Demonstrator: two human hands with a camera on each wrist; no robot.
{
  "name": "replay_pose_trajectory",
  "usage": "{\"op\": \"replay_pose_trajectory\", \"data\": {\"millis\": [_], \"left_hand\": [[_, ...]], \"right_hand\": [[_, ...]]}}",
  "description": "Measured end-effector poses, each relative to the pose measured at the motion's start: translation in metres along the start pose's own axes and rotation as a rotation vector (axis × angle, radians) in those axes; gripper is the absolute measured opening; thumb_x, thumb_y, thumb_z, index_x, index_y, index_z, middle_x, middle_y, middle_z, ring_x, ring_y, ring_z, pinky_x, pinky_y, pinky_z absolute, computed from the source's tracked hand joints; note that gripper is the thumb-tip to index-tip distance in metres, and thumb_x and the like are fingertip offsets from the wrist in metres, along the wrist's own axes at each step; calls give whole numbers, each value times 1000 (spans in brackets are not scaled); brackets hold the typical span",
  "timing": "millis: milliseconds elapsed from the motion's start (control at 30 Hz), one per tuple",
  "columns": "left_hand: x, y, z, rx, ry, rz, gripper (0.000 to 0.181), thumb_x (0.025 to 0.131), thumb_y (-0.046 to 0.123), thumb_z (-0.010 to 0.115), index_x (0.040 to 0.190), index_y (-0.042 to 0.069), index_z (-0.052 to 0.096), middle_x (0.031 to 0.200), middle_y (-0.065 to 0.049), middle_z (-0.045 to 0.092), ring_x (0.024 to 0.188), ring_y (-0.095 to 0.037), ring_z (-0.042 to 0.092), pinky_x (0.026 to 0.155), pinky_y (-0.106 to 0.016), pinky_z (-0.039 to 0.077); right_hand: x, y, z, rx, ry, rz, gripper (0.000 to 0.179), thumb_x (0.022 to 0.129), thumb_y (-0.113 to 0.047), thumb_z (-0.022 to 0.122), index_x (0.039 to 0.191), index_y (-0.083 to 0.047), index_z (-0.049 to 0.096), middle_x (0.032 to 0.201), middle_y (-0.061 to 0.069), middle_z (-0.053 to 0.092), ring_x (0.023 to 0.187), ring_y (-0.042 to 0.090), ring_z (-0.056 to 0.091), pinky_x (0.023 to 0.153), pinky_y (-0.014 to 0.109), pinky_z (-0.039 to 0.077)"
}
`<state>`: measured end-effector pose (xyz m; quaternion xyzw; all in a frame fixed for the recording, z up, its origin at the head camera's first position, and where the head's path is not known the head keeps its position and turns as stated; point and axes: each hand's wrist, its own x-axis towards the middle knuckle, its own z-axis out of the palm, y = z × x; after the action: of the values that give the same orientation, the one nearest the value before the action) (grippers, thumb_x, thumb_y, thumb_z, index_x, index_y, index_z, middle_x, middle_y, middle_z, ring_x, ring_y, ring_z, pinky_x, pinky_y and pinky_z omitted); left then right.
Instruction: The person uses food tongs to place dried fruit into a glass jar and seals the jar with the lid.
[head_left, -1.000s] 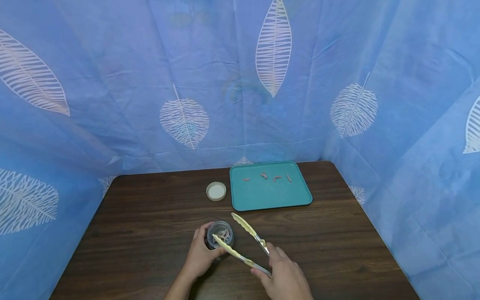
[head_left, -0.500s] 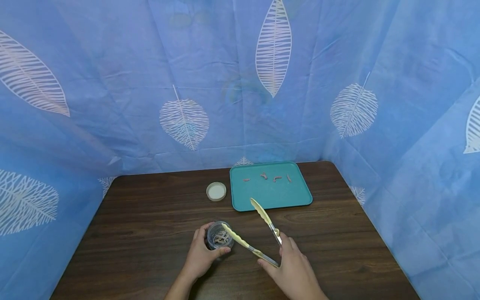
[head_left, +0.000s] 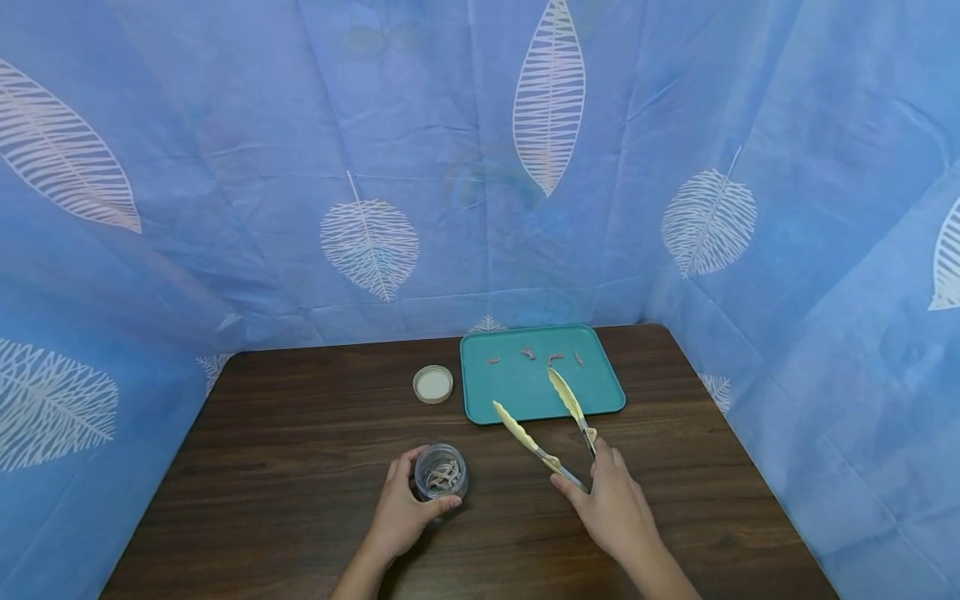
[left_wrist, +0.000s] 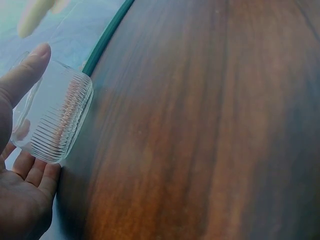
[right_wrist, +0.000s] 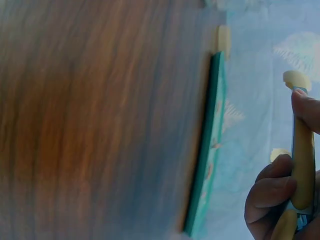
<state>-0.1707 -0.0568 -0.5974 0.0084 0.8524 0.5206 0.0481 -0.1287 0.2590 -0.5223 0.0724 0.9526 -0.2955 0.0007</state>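
Observation:
My left hand (head_left: 401,512) grips a clear jar (head_left: 422,475) that stands without its lid on the table; several small pale, worm-like pieces (head_left: 444,477) lie inside it. The left wrist view shows the thumb and fingers on either side of the jar's ribbed wall (left_wrist: 62,120). My right hand (head_left: 615,504) holds tongs (head_left: 517,429) with pale yellow scalloped heads. Their arms are spread, and I see nothing between the tips. The tips are over the front part of a teal tray (head_left: 517,396). Several small pinkish pieces (head_left: 528,353) lie along the tray's far side.
A round jar lid (head_left: 432,384) lies left of the tray, its white inside facing up. All of this is on a dark wood-grain table (head_left: 315,450). Blue cloth (head_left: 450,250) with white leaf prints hangs behind and at both sides.
The tongs in my right hand have moved from the jar's mouth to the right and forward, over the tray's front edge. The left hand and jar have stayed in place.

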Motion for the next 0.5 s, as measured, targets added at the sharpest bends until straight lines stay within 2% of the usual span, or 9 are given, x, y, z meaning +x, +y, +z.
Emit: {"op": "replay_pose_trajectory", "data": {"millis": [333, 500], "left_hand": [[-1, -1, -2, 7, -4, 2, 96, 74, 36, 102, 153, 15, 52, 139, -15, 55, 121, -25, 61, 99, -38, 52], [1, -2, -1, 2, -9, 3, 95, 74, 36, 102, 153, 16, 53, 140, -16, 55, 121, -26, 61, 100, -42, 52]], "right_hand": [[31, 31, 2, -47, 68, 8, 100, 98, -53, 77, 161, 13, 36, 112, 24, 67, 81, 26, 65, 61, 38, 49], [46, 42, -2, -38, 56, 38, 98, 101, -54, 73, 162, 11, 33, 95, 16, 68, 70, 21, 58, 57, 35, 44]]}}
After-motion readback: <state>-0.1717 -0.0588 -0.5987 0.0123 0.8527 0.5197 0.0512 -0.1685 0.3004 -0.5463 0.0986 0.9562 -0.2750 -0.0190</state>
